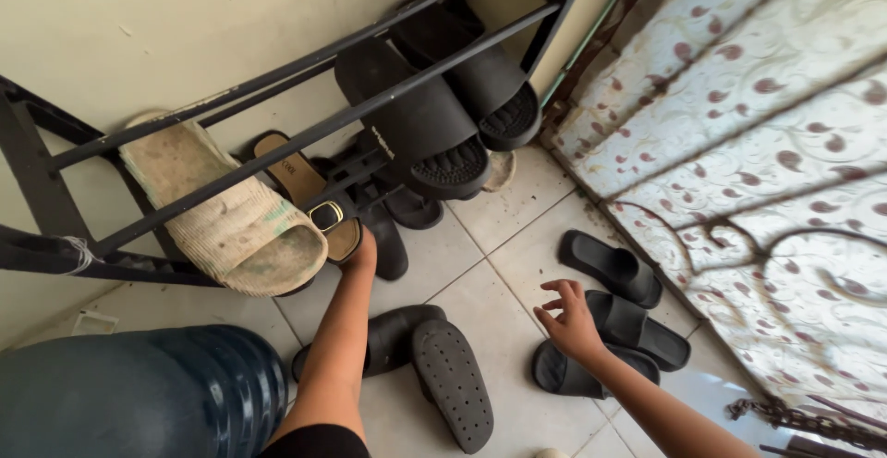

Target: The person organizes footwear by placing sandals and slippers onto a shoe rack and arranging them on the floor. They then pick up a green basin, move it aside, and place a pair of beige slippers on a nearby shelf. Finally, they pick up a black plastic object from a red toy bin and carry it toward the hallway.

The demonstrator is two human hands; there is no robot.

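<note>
Left hand (362, 256) touching brown sandal (309, 195), right hand (570, 321) above black slides (637, 329)

Both forearms bare, no rings or watch on hands; black sleeve edge (314, 441) at left upper arm.

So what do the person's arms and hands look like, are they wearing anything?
Both arms are bare from elbow to fingertips. The left hand and right hand wear no gloves, and no rings, watch or bracelets show. A bit of black cloth shows at the left upper arm, maybe a sleeve.
</note>
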